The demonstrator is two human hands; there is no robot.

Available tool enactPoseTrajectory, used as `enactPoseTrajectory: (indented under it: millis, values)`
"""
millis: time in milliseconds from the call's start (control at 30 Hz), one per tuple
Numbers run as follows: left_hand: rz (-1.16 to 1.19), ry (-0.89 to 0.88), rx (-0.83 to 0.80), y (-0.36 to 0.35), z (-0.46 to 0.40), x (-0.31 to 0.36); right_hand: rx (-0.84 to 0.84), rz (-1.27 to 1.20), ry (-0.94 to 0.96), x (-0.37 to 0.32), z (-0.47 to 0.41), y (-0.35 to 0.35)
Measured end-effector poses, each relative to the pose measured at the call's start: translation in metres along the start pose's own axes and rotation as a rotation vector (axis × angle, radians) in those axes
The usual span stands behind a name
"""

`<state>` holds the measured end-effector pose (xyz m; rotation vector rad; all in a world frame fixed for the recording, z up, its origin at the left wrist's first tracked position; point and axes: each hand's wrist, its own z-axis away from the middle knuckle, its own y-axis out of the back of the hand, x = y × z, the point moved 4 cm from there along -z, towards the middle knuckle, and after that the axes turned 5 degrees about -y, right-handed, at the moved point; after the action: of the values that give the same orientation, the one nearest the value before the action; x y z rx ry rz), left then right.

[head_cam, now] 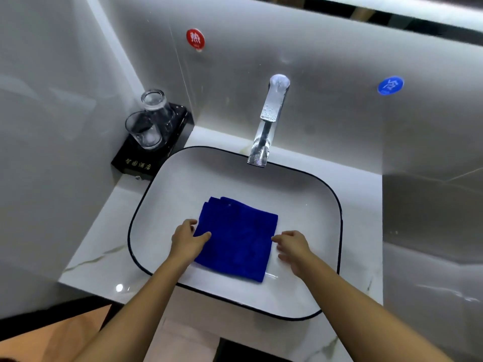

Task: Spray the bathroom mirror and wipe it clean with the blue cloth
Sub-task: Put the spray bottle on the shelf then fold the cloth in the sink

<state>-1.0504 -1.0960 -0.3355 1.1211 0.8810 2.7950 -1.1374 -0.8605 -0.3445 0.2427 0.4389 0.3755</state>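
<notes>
The left hand is gripping the folded blue cloth lying in the sink, while the right hand is resting relaxed, fingertips touching its edge.

White sink, chrome faucet, two glasses (upturned) on black tray.
</notes>
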Motion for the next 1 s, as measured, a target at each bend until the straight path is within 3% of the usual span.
enactPoseTrajectory:
  millis: [267,767,1000]
  values:
    - [0.045,0.049,-0.002,-0.016,-0.022,0.01,0.024,0.024,0.037,-0.007,-0.021,-0.012]
    - [0.077,0.168,-0.025,-0.021,-0.039,0.013,-0.135,-0.009,0.131,-0.017,-0.031,-0.025]
    - [0.327,0.294,-0.139,-0.013,-0.051,0.017,-0.241,-0.068,0.056,-0.024,-0.033,-0.025]
